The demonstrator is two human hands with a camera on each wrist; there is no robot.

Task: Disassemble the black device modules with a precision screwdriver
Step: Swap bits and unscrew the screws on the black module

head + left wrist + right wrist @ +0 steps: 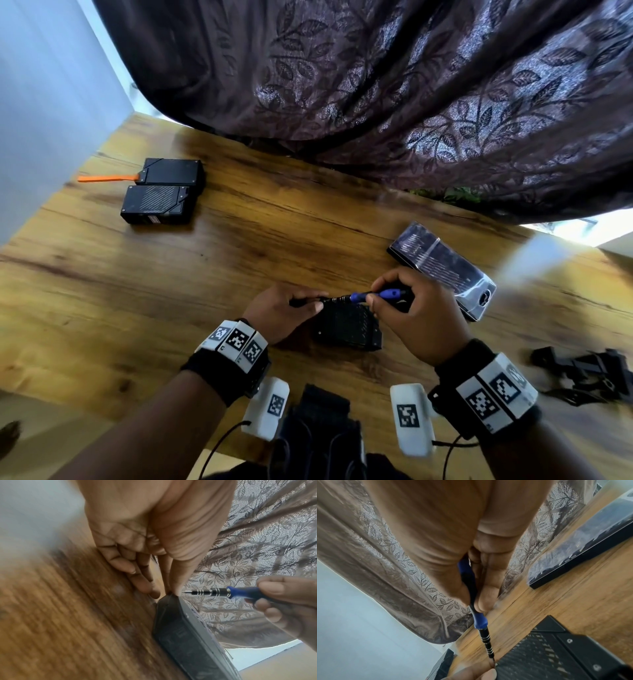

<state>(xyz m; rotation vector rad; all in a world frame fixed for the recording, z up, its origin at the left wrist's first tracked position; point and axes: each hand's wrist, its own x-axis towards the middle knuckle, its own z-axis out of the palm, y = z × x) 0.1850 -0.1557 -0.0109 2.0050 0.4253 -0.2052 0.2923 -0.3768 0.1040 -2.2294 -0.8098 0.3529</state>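
1. Right hand point(421, 315) grasps the precision screwdriver point(373, 295) by its blue handle, thumb and fingers curled round it. Shaft lies nearly level, bit pointing toward the left hand.
2. Left hand point(284, 313) sits at the far-left corner of the black device module point(346, 329). Thumb and forefinger are pressed together at the bit's tip, right over that corner. Whether they pinch the bit, a screw or the module's edge cannot be told; the other fingers point(137, 580) extend down toward the table.
3. Left wrist view: bit tip point(186, 591) just beside the left thumb, above the module's corner point(169, 599). Tip and thumb look almost touching.
4. Right wrist view: shaft point(486, 642) runs down from the grip to the module's edge point(539, 660); a small screw head shows by the tip. Two more screw heads show on the module's top face.
5. The module lies flat on the wooden table point(239, 260), directly under the screwdriver, between the two hands.
6. Beyond the right hand, close by: a clear-lidded bit case point(442, 267).
7. Well away from the left hand, far-left: two more black modules point(161, 205) side by side, the farther one with an orange strap point(106, 177).
8. To the right of the right wrist: a heap of black parts point(589, 373).
9. A dark leaf-patterned curtain point(376, 85) hangs over the table's far edge.
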